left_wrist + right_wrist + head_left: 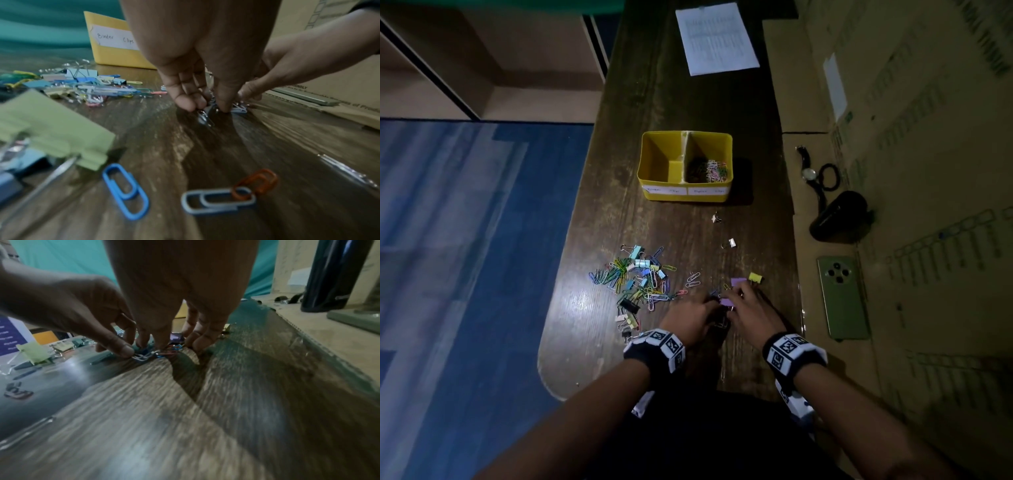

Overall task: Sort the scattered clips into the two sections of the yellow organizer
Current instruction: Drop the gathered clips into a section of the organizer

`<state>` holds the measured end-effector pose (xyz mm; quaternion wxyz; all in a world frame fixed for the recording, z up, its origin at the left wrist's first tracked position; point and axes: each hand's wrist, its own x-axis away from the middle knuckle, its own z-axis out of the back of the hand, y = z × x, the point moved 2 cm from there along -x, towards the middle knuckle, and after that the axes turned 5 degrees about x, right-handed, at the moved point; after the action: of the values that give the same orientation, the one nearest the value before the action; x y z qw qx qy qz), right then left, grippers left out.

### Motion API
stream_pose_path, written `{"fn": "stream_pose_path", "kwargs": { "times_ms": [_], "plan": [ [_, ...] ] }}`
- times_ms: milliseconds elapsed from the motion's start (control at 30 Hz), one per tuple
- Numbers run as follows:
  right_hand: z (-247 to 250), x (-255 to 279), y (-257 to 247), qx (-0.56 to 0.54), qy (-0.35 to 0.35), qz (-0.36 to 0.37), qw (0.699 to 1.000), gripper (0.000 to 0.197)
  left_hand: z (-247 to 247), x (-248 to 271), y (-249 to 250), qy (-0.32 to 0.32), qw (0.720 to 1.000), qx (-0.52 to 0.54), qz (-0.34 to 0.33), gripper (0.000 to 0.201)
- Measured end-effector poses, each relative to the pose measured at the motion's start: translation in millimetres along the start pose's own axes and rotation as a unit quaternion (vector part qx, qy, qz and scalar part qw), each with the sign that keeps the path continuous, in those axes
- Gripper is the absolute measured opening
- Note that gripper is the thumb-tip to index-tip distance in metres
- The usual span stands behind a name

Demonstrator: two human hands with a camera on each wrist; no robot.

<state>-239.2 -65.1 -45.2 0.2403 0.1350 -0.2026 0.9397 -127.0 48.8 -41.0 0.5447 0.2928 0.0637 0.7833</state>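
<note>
I count one yellow organizer (654,192) with two sections: the right one holds a heap of paper clips, too tangled for me to number. One big pile of mixed clips (635,281) lies on the table (688,102), too many to count. Apart from it I see two white binder clips (717,218), two purple binder clips (738,282) and one yellow binder clip (755,277). Two hands work, left hand (688,318) and right hand (751,313). Beside the table: one sheet of paper (717,37), one phone (842,298), one watch (809,174).

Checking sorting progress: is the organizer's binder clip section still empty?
Empty: the left section of the yellow organizer shows bare floor; paper clips fill the right.
</note>
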Motion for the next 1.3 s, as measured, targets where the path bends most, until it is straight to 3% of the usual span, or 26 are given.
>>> {"fn": "stream_pose_path", "kwargs": {
  "times_ms": [100, 200, 300, 467, 600, 767, 867, 1033, 1167, 1300],
  "plan": [
    [4, 0, 1, -0.042, -0.010, 0.001, 0.999, 0.024, 4, 1, -4, 0.011, 1.000, 0.004, 0.009, 0.036],
    [13, 6, 8, -0.163, -0.025, -0.038, 0.986, 0.006, 7, 0, -8, 0.017, 1.000, 0.018, -0.002, 0.034],
    [24, 5, 24, -0.303, 0.005, -0.102, 0.948, 0.013, 11, -3, -12, 0.015, 1.000, 0.020, -0.008, 0.034],
    [44, -26, 54, -0.413, 0.053, -0.165, 0.894, 0.015, 21, -14, -3, 0.014, 0.999, 0.020, -0.025, 0.040],
    [56, -55, 56, -0.397, 0.070, -0.194, 0.894, 0.012, 19, -25, 10, 0.003, 0.998, -0.021, -0.051, 0.044],
    [51, -81, 49, -0.446, 0.050, -0.193, 0.873, 0.021, 14, -28, 19, -0.010, 0.997, -0.056, -0.055, 0.045],
    [59, -74, 51, -0.418, 0.061, -0.192, 0.886, 0.029, 18, -32, 21, 0.019, 0.998, -0.031, -0.050, 0.041],
    [55, -38, 62, -0.151, 0.000, -0.117, 0.982, 0.040, 26, -61, 24, 0.039, 0.997, -0.006, -0.066, 0.044],
    [36, -21, 67, -0.117, -0.014, -0.091, 0.989, 0.037, 24, -77, 30, -0.009, 0.991, -0.057, -0.117, 0.054],
    [34, -18, 67, -0.115, 0.000, -0.085, 0.990, 0.041, 28, -81, 31, 0.001, 0.992, -0.067, -0.107, 0.051]
  ]
}}
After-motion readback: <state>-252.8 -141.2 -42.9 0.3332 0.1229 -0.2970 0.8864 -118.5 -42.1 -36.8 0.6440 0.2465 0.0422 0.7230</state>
